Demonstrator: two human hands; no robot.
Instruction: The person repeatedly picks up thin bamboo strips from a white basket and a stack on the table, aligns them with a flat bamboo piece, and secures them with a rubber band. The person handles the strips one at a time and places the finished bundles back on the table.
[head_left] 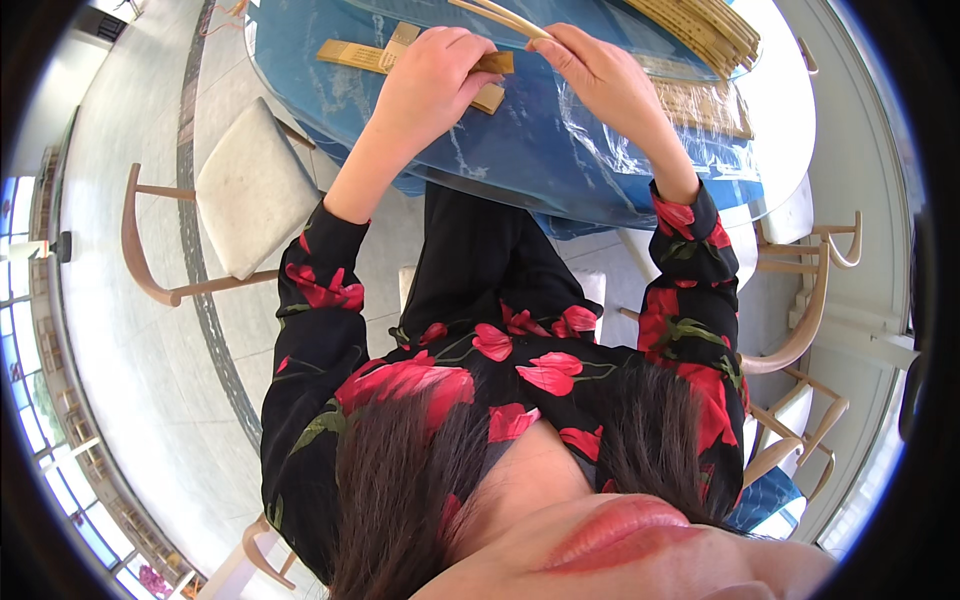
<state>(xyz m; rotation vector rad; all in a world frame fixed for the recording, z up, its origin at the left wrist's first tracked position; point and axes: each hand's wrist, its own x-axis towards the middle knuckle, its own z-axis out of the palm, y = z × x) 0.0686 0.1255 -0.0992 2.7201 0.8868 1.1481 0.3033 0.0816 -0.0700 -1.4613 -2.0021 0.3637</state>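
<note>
Several flat tan strips [352, 54], which look like bamboo, lie crossed on the blue-covered table. Closed over them is my left hand [428, 82]. One short strip end [497, 63] sticks out by its thumb, with another end [488, 98] below it. Between the thumb and fingers of my right hand [604, 84] is the end of some thin pale strips [497, 14]. These run up and left, past the upper edge of the picture. The fingers of my left hand hide the middle of the crossed pieces.
A bundle of long tan strips [700, 32] lies at the table's far right. Nearer is a clear plastic wrap [715, 110] with tan pieces under it. Wooden chairs stand around, one with a pale seat [255, 190] at the left. The glossy blue cover [520, 165] reaches the table's near edge.
</note>
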